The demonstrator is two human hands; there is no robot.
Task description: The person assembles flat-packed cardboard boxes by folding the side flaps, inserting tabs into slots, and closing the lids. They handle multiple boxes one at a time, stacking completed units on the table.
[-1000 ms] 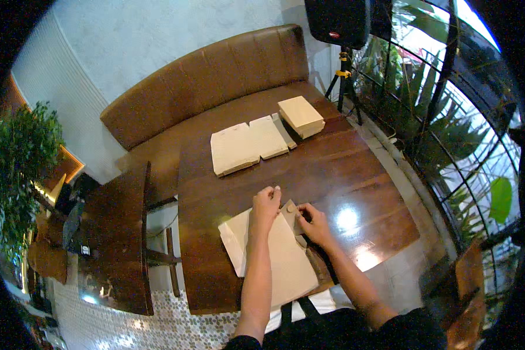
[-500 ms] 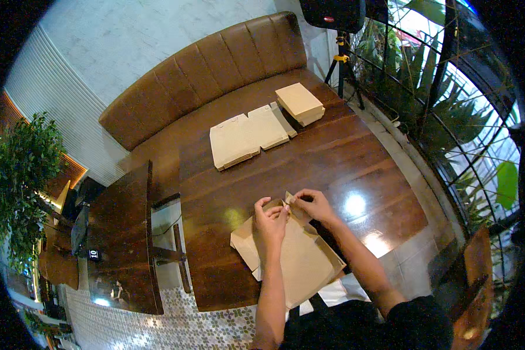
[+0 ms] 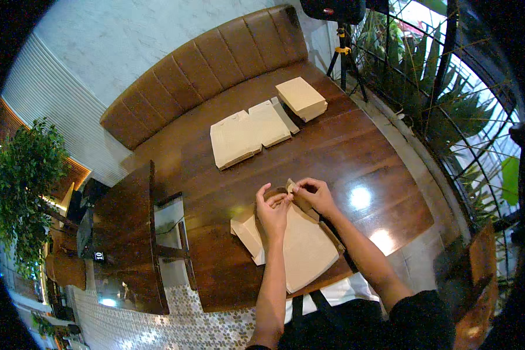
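A partly folded brown cardboard box lies at the near edge of the wooden table, with one side panel sticking out to the left. At its far edge, my left hand curls its fingers around the raised wall. The fingertips of my right hand pinch a small corner flap that stands up there. Both hands meet at this corner, nearly touching. My left palm and fingers hide part of the fold.
Farther back on the table lies a stack of flat cardboard box blanks. Beside it are closed boxes in a pile. A brown padded bench runs along the wall. A second table stands to the left.
Both hands have shifted slightly away from me, and the box's far wall and corner flap stand higher. The near end of the box has moved a little away from the table's edge.
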